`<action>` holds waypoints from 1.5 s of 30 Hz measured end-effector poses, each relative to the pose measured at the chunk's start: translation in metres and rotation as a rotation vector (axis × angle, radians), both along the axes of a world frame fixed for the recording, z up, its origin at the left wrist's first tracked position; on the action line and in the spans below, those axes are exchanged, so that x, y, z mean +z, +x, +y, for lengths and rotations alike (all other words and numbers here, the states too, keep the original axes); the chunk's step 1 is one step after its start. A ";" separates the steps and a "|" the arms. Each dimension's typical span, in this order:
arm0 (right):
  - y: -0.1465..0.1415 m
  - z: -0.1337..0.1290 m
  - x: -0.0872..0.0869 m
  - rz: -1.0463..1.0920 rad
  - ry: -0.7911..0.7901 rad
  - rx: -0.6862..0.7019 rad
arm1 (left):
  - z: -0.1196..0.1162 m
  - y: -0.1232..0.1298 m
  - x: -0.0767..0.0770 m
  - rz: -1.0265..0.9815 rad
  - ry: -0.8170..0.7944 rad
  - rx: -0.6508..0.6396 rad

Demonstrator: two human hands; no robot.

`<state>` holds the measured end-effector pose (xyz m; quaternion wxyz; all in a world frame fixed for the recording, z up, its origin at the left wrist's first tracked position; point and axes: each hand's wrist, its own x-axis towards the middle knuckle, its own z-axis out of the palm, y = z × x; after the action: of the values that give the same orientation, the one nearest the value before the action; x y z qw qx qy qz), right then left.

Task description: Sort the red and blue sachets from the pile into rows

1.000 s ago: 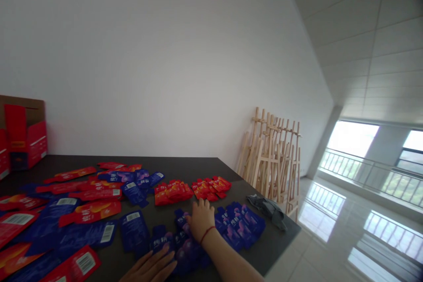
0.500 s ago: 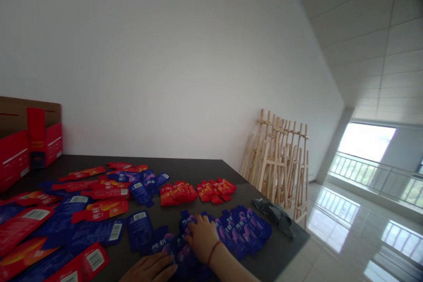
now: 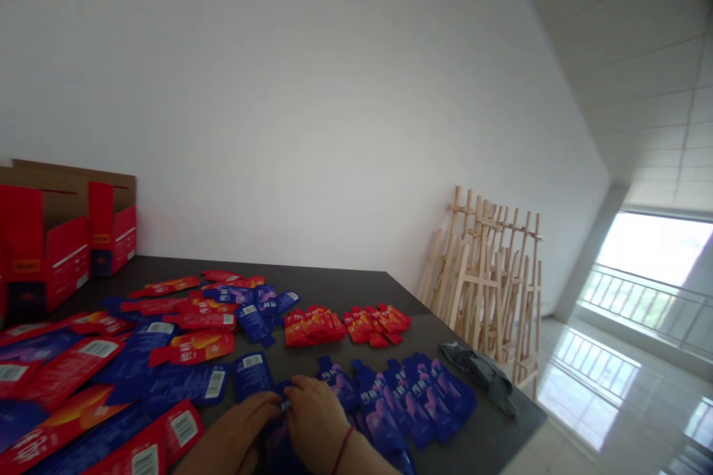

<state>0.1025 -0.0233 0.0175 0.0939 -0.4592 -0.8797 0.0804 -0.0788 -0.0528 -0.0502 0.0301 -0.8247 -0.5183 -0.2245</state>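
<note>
My left hand (image 3: 231, 427) and my right hand (image 3: 315, 415), which wears a thin red string bracelet, meet low in the view. Between their fingertips they pinch a blue sachet (image 3: 283, 407), mostly hidden by my fingers. A row of blue spouted sachets (image 3: 412, 397) lies just right of my right hand. Small red sachets (image 3: 313, 326) form a cluster beyond my hands, with a second cluster (image 3: 376, 324) beside it. Flat red and blue printed pouches with barcodes (image 3: 111, 378) lie loosely to the left of my left hand.
The dark tabletop (image 3: 345, 286) runs back to a white wall. Open red cardboard boxes (image 3: 50, 245) stand at its far left. A grey cloth (image 3: 482, 375) lies near the right edge, with stacked wooden easels (image 3: 484, 282) beyond it. A tiled floor drops away past that edge.
My hands have come together on a blue sachet; before, my right hand rested on the blue pile. The view has turned left, so the whole scene sits further right.
</note>
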 end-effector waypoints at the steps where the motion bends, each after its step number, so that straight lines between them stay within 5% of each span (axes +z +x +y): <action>1: -0.006 -0.004 -0.004 -0.003 -0.027 -0.025 | 0.006 -0.006 0.000 0.010 -0.005 0.052; 10: -0.030 -0.035 -0.052 0.053 -0.158 -0.184 | 0.032 -0.019 0.027 0.179 -0.196 0.053; 16: -0.030 -0.039 -0.045 0.061 -0.117 -0.196 | 0.047 -0.014 0.044 0.296 -0.080 -0.004; 23: -0.018 -0.034 -0.034 0.048 -0.124 -0.178 | 0.038 -0.033 0.069 0.296 -0.007 -0.047; 27: -0.017 -0.032 -0.041 0.075 -0.101 -0.174 | 0.030 -0.054 0.100 0.199 0.013 0.043; 29: -0.018 -0.032 -0.044 0.110 -0.110 -0.140 | 0.026 -0.057 0.106 -0.009 -0.035 0.153; 32: -0.016 -0.032 -0.042 0.171 -0.153 -0.064 | 0.022 -0.047 0.085 -0.499 -0.271 0.172; 36: -0.006 -0.035 -0.028 0.189 -0.181 -0.049 | 0.022 -0.029 0.015 -0.868 -0.581 0.121; 40: -0.003 -0.042 -0.028 0.177 -0.225 -0.106 | 0.024 -0.021 -0.036 -0.689 -0.309 0.235; 45: -0.007 -0.049 -0.039 0.198 -0.182 -0.146 | 0.015 -0.013 -0.047 -0.290 0.072 0.223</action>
<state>0.0959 -0.0726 -0.0217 0.1439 -0.5185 -0.8193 0.1979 -0.0922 -0.0376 -0.0969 0.0092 -0.7195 -0.5971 -0.3545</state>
